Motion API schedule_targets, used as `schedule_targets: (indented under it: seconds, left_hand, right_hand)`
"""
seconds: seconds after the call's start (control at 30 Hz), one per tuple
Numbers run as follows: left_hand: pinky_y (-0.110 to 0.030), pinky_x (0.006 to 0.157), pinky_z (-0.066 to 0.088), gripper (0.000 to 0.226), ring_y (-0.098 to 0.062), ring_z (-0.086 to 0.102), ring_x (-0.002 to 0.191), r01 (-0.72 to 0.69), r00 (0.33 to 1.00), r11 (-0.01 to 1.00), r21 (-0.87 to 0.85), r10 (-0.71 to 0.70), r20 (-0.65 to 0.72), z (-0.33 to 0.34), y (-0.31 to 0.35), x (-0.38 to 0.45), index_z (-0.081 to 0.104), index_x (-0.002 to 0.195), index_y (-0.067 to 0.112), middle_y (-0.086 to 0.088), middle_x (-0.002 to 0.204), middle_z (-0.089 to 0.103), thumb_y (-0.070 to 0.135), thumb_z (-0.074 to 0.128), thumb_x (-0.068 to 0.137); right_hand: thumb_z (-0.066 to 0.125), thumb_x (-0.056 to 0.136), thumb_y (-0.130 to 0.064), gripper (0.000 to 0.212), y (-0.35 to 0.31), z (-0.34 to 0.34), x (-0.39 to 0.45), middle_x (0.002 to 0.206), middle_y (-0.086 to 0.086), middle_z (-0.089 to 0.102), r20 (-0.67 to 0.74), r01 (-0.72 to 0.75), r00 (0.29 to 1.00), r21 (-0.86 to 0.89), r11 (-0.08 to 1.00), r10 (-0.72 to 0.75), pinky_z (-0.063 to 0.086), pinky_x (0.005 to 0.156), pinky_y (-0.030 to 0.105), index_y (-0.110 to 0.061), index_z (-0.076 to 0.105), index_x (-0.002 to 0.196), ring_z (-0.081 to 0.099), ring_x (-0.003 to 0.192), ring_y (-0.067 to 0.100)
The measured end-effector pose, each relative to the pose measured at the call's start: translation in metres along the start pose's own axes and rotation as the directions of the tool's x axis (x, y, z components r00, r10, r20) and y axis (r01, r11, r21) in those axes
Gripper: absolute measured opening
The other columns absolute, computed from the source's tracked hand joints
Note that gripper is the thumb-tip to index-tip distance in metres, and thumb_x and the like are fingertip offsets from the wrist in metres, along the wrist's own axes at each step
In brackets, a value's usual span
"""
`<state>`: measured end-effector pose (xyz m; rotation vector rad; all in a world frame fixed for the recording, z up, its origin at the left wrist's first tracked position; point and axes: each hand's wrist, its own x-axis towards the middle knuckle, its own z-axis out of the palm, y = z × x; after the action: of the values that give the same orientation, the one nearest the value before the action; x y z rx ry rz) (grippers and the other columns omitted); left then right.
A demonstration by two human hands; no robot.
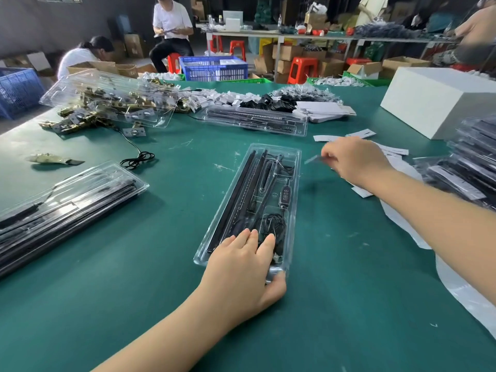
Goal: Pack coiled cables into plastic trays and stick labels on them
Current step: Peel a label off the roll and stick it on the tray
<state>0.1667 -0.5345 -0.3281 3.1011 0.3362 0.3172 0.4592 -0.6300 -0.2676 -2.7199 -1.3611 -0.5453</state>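
Note:
A clear plastic tray [292,167] lies in the middle of the green table, holding black light bars, a small controller and a coiled black cable [271,224]. My left hand [241,269] rests flat on the tray's near end, fingers spread over it and thumb hooked on its near right corner. My right hand [351,159] hovers to the right of the tray's far end, pinching a small blurred label [312,158] between thumb and fingers. Loose white labels [391,150] lie on the table behind that hand.
Filled trays are stacked at the left [67,200] and right [467,162] edges. Another filled tray [255,120] lies further back, near piles of small parts. A loose black cable [137,161] lies at left. A white box [440,103] stands at back right. People work behind the table.

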Motion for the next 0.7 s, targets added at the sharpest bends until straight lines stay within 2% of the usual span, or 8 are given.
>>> schedule_targets:
  seconds: [0.07,0.1,0.17,0.2,0.27,0.43,0.57,0.7]
  left_hand:
    - [-0.036,0.080,0.058,0.056,-0.026,0.069,0.099,0.000,1.000,1.000,0.004,0.000,-0.002,0.000,0.001,0.001,0.072,0.110,0.008,-0.014,0.102,0.073,0.046,0.047,0.077]
    - [-0.035,0.080,0.058,0.058,-0.026,0.070,0.099,0.004,1.000,1.000,0.006,-0.004,-0.002,-0.001,0.001,0.001,0.072,0.110,0.008,-0.014,0.102,0.073,0.047,0.042,0.079]
    - [-0.035,0.079,0.058,0.060,-0.026,0.070,0.098,0.009,1.000,1.000,0.006,-0.009,-0.009,-0.002,0.002,0.001,0.072,0.110,0.007,-0.015,0.101,0.073,0.046,0.038,0.080]
    - [-0.035,0.079,0.058,0.060,-0.027,0.070,0.097,0.011,1.000,1.000,0.002,-0.011,-0.013,-0.002,0.003,0.001,0.072,0.109,0.006,-0.015,0.101,0.073,0.046,0.037,0.080]
    - [-0.035,0.079,0.058,0.061,-0.027,0.070,0.096,0.013,1.000,1.000,-0.006,-0.013,-0.020,-0.003,0.002,0.001,0.072,0.109,0.006,-0.016,0.100,0.073,0.046,0.036,0.081]
    - [-0.033,0.072,0.058,0.060,-0.027,0.071,0.091,0.016,0.999,1.000,-0.009,-0.016,-0.030,-0.005,0.003,0.002,0.073,0.105,0.005,-0.016,0.094,0.074,0.045,0.036,0.081]
    - [-0.033,0.069,0.058,0.058,-0.026,0.071,0.086,0.020,0.999,0.999,-0.043,-0.022,-0.036,-0.006,0.002,0.002,0.072,0.103,0.005,-0.013,0.089,0.074,0.045,0.035,0.082]
    - [-0.031,0.066,0.058,0.056,-0.024,0.071,0.083,0.024,0.997,0.997,-0.072,-0.029,-0.065,-0.006,0.000,0.002,0.072,0.102,0.006,-0.008,0.082,0.073,0.044,0.035,0.083]
  right_hand:
    - [0.058,0.096,-0.025,0.013,-0.018,-0.018,-0.018,0.084,0.005,0.066,-0.143,-0.111,0.971,0.434,0.894,0.190,0.049,0.064,0.034,-0.015,0.065,0.094,0.061,0.076,0.025]
    - [0.059,0.095,-0.022,0.012,-0.028,-0.026,-0.030,0.075,0.002,0.067,-0.067,-0.188,0.952,0.638,0.747,0.297,0.050,0.058,0.030,-0.015,0.064,0.088,0.063,0.065,0.018]
    - [0.057,0.097,-0.019,0.021,-0.047,-0.037,-0.060,0.053,-0.006,0.062,0.345,-0.447,0.884,0.819,0.360,0.314,0.045,0.042,0.021,-0.017,0.057,0.076,0.057,0.043,0.007]
    - [0.055,0.098,-0.019,0.026,-0.056,-0.039,-0.077,0.046,-0.008,0.056,0.529,-0.578,0.815,0.773,0.261,0.238,0.040,0.038,0.018,-0.017,0.053,0.072,0.051,0.037,0.005]
    - [0.051,0.100,-0.018,0.032,-0.065,-0.035,-0.108,0.042,-0.006,0.048,0.692,-0.704,0.705,0.660,0.262,0.151,0.035,0.036,0.016,-0.016,0.048,0.068,0.043,0.034,0.006]
    - [0.054,0.098,-0.020,0.020,-0.074,-0.026,-0.137,0.058,0.000,0.049,0.800,-0.769,0.600,0.585,0.256,-0.024,0.035,0.043,0.019,-0.016,0.053,0.079,0.043,0.046,0.010]
    - [0.055,0.099,-0.022,0.020,-0.087,-0.018,-0.125,0.059,0.000,0.051,0.756,-0.724,0.654,0.636,0.265,-0.028,0.034,0.042,0.018,-0.016,0.055,0.079,0.043,0.046,0.009]
    - [0.054,0.099,-0.024,0.011,-0.084,-0.011,-0.113,0.060,-0.001,0.055,0.761,-0.755,0.645,0.619,0.217,0.069,0.035,0.040,0.016,-0.017,0.056,0.091,0.045,0.042,0.005]
